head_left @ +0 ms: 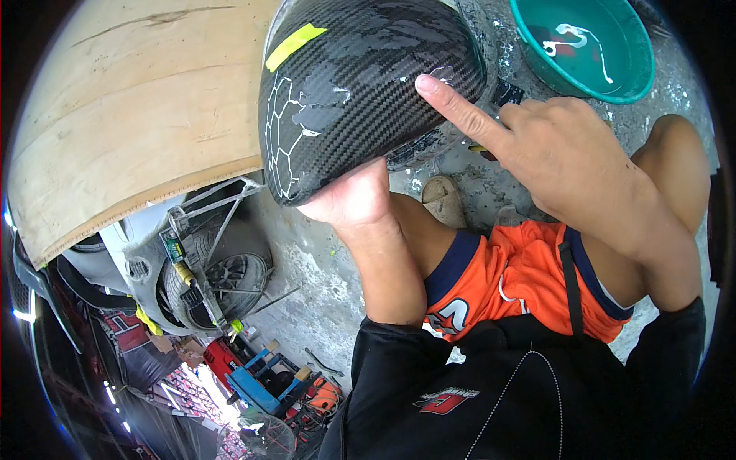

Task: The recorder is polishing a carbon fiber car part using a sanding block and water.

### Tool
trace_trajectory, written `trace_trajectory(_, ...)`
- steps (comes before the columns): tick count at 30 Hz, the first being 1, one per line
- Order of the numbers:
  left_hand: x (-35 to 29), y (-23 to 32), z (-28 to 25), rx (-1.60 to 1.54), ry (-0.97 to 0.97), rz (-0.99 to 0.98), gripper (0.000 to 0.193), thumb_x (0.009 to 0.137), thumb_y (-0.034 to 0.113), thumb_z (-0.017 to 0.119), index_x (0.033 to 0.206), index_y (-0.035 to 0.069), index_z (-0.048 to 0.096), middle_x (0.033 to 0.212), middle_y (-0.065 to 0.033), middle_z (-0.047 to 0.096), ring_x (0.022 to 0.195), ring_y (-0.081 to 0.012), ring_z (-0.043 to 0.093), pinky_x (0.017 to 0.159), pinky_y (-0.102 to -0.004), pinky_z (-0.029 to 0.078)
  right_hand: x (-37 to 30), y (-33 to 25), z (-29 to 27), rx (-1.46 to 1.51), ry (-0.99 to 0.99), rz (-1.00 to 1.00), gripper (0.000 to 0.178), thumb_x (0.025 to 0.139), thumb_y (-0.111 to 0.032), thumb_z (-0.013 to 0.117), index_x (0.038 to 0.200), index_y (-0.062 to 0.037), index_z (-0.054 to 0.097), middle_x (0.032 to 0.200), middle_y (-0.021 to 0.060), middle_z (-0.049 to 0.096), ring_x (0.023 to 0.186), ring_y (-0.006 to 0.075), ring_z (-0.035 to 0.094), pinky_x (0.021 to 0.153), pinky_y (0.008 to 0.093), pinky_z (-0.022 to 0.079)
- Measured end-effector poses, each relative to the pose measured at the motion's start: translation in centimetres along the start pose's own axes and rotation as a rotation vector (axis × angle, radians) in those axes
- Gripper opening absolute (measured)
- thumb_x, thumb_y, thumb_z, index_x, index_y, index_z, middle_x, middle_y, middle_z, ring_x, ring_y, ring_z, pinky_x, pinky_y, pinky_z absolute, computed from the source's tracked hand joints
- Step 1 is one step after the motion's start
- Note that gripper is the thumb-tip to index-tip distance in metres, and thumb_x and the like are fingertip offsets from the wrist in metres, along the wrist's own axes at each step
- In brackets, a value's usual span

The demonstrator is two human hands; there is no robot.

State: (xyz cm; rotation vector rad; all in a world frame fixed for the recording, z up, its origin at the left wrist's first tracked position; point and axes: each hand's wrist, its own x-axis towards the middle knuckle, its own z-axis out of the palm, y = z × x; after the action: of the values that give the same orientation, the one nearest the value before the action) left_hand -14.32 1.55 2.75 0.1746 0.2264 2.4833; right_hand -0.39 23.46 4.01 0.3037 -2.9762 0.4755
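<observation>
The left hand [356, 190] cups the shell [368, 100] from below, its fingers hidden, so their spread can't be told. The right hand [571, 157] has its index finger straight, tip at the shell's upper face, the others curled; whether they hold anything is unclear. Domed, glossy and woven-patterned, the shell looks stiff, probably light, slippery and easily scratched; a palm beneath plus the rim seems the safest hold. Beyond the left hand: tape [294, 47], white hexagon lines [280, 153], then the smooth wooden worktop [153, 100]. Past the right: a round green basin [632, 73].
</observation>
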Motion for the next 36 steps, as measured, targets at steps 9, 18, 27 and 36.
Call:
trace_trajectory(9,0.1,-0.9,0.0,0.103,-0.074,0.048,0.049,0.101,0.027,0.052,0.138,-0.006,0.053,0.143,-0.0229,0.056,0.135,-0.0354,0.050,0.121,-0.0513,0.032,0.9,-2.0,0.2,0.293,0.019,-0.075,0.095,0.082,-0.010,0.070,0.164,-0.0142,0.022,0.074,0.0093,0.065,0.062,0.0278,0.066,0.058,0.0396,0.054)
trace_trajectory(18,-1.0,-0.7,-1.1,0.544,0.217,0.418,0.057,0.100,0.043,0.050,0.136,0.000,0.057,0.138,-0.0154,0.061,0.127,-0.0341,0.056,0.113,-0.0513,0.041,1.2,-3.8,1.6,0.090,0.217,-0.156,0.075,0.088,-0.017,0.060,0.160,-0.0234,0.039,0.061,0.0014,0.053,0.054,0.0174,0.058,0.051,0.0311,0.048)
trace_trajectory(27,-1.6,1.0,-0.4,0.005,0.083,0.072,0.060,0.102,0.043,0.048,0.145,0.001,0.048,0.152,-0.0176,0.048,0.142,-0.0356,0.041,0.121,-0.0555,0.027,0.4,-1.7,1.1,-0.050,0.164,-0.074,0.083,0.084,-0.013,0.062,0.161,-0.0310,0.036,0.065,0.0024,0.053,0.056,0.0181,0.060,0.053,0.0312,0.052)
trace_trajectory(36,-1.6,2.2,-0.8,-0.119,0.004,0.012,0.058,0.103,0.040,0.049,0.146,0.000,0.048,0.154,-0.0186,0.046,0.144,-0.0352,0.039,0.123,-0.0553,0.022,-0.8,0.6,0.9,-0.034,0.091,-0.001,0.091,0.082,-0.007,0.065,0.163,-0.0236,0.028,0.067,0.0053,0.056,0.061,0.0227,0.063,0.054,0.0353,0.053)
